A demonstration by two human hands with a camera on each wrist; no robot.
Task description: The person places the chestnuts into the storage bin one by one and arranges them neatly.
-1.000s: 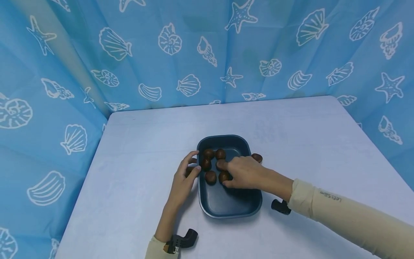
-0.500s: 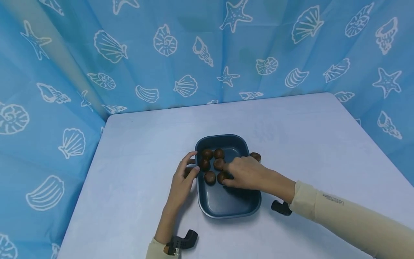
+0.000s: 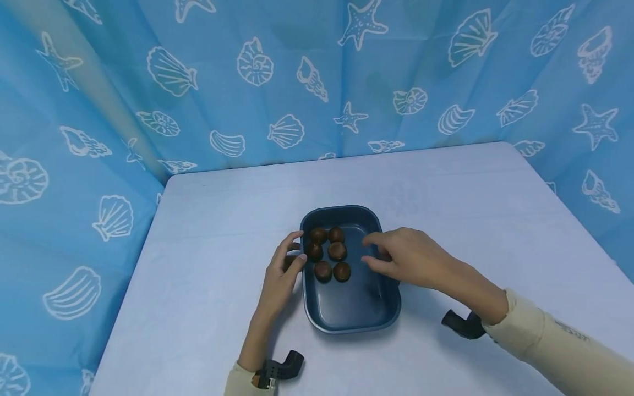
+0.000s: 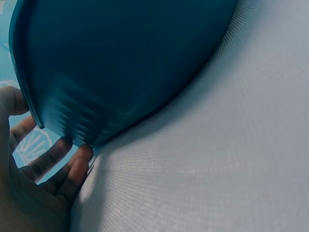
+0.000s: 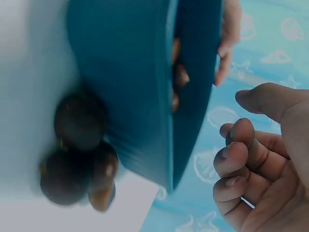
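A dark blue rectangular tray (image 3: 346,316) stands on the table with several brown chestnuts (image 3: 342,271) grouped in its left half. My left hand (image 3: 279,278) rests against the tray's left side, thumb and fingertips at the rim. In the left wrist view, fingers (image 4: 79,166) touch the outer wall from below the rim. My right hand (image 3: 413,256) hovers over the right rim, thumb and index finger apart, nothing between them. The right wrist view shows three loose chestnuts (image 5: 79,121) on the table beside the tray's outer wall; the right hand hides them in the head view.
A white cloth (image 3: 198,264) covers the table. Blue curtains (image 3: 277,82) with white seashell and starfish prints hang behind and along both sides. Black wrist cameras (image 3: 287,366) stick out from both wrists.
My right hand has let go of a chestnut at the front of the group and moved right, to the tray's right rim. That chestnut stays in the tray. The left hand keeps its place.
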